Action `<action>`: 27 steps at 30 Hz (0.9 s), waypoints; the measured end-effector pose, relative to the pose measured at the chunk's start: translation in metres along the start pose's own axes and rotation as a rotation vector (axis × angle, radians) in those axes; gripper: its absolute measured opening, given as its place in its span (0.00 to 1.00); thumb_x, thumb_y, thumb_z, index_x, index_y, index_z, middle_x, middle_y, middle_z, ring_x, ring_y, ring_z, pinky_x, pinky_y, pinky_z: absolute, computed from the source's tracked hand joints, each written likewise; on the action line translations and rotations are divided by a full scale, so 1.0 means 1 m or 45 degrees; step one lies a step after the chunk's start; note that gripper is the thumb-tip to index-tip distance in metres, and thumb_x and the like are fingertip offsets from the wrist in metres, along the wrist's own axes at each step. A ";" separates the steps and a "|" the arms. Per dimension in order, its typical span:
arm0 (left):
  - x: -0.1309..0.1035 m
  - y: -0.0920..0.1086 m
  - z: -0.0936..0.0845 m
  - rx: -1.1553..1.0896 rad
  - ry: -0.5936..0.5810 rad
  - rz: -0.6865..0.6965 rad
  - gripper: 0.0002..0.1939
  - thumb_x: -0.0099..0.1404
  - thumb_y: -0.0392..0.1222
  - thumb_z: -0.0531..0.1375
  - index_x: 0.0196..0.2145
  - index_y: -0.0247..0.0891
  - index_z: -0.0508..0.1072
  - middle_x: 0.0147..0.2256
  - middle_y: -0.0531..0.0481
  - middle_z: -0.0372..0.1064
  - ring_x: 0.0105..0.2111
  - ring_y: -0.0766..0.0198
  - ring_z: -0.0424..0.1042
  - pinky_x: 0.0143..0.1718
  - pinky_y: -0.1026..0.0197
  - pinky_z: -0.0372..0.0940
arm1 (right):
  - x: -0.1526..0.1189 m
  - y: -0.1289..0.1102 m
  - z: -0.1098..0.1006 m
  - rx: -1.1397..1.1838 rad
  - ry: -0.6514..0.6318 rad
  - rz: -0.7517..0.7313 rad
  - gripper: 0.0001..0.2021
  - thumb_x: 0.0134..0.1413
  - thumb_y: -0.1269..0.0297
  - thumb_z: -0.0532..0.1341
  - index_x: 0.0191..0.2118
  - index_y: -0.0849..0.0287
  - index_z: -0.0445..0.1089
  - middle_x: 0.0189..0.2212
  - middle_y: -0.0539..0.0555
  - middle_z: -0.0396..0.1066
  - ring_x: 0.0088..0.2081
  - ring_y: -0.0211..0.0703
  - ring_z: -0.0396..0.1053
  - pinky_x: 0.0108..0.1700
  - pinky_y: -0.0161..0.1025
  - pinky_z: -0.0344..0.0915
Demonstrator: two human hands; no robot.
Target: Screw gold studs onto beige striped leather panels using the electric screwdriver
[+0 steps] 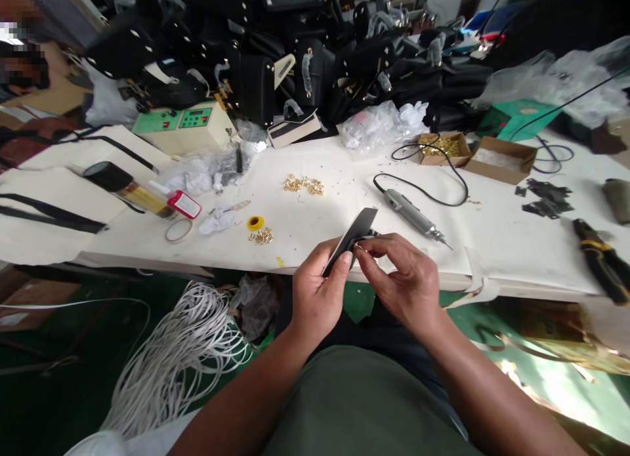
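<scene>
My left hand [321, 289] grips a flat dark strap-like piece [355, 231] with a pale edge, held up just over the table's front edge. At its near side, my right hand [406, 275] pinches with thumb and forefinger against the piece. A tiny shiny bit shows between those fingertips, too small to name. Beyond the hands lie loose gold metal fittings [304, 185], with a smaller pile of gold fittings [261, 236] beside a yellow ring-shaped roll [255, 223]. A grey corded electric screwdriver [412, 214] rests right of the hands.
Black bags [266, 75] are heaped along the back. Right of centre stand a cardboard box of gold fittings [445, 147] and another box [504, 159]. Black-and-yellow pliers [603, 259] lie far right. At left are a spray can [128, 188] and a control box [189, 129]. White cord [182, 357] covers the floor.
</scene>
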State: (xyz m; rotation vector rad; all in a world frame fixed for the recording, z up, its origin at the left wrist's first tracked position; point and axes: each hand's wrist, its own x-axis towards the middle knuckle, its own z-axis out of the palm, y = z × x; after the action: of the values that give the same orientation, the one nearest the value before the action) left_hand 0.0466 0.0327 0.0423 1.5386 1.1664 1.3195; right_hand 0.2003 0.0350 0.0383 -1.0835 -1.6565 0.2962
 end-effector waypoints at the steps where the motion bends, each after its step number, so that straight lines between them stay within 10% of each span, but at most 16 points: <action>1: -0.001 0.001 0.000 0.022 -0.006 0.020 0.13 0.72 0.42 0.60 0.51 0.40 0.78 0.49 0.47 0.78 0.49 0.58 0.75 0.56 0.59 0.65 | 0.000 0.001 -0.002 -0.031 -0.028 -0.035 0.05 0.61 0.73 0.65 0.41 0.57 0.74 0.35 0.53 0.78 0.34 0.40 0.75 0.38 0.38 0.71; 7: -0.005 0.003 0.008 0.071 0.036 0.150 0.12 0.72 0.39 0.60 0.51 0.41 0.78 0.49 0.47 0.77 0.48 0.59 0.75 0.55 0.59 0.67 | 0.005 0.006 -0.011 -0.146 -0.137 -0.136 0.05 0.62 0.72 0.63 0.43 0.59 0.75 0.37 0.56 0.78 0.36 0.44 0.76 0.39 0.40 0.71; 16: -0.009 -0.004 0.008 0.154 0.076 0.276 0.14 0.73 0.41 0.58 0.54 0.44 0.77 0.50 0.45 0.75 0.51 0.57 0.73 0.56 0.55 0.68 | 0.001 -0.009 0.010 0.253 0.066 0.449 0.03 0.61 0.64 0.66 0.36 0.57 0.78 0.32 0.50 0.79 0.31 0.40 0.74 0.38 0.38 0.71; 27: -0.019 0.007 0.013 -0.089 0.077 0.030 0.15 0.73 0.45 0.58 0.54 0.40 0.75 0.54 0.43 0.72 0.56 0.53 0.71 0.60 0.55 0.65 | -0.008 -0.007 0.016 -0.009 0.153 0.105 0.04 0.64 0.66 0.64 0.40 0.53 0.77 0.35 0.53 0.80 0.36 0.44 0.78 0.41 0.41 0.74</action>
State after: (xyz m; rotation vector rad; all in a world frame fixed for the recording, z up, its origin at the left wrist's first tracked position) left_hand 0.0593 0.0128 0.0420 1.4760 1.1305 1.4166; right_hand 0.1823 0.0298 0.0317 -1.1547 -1.5094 0.2738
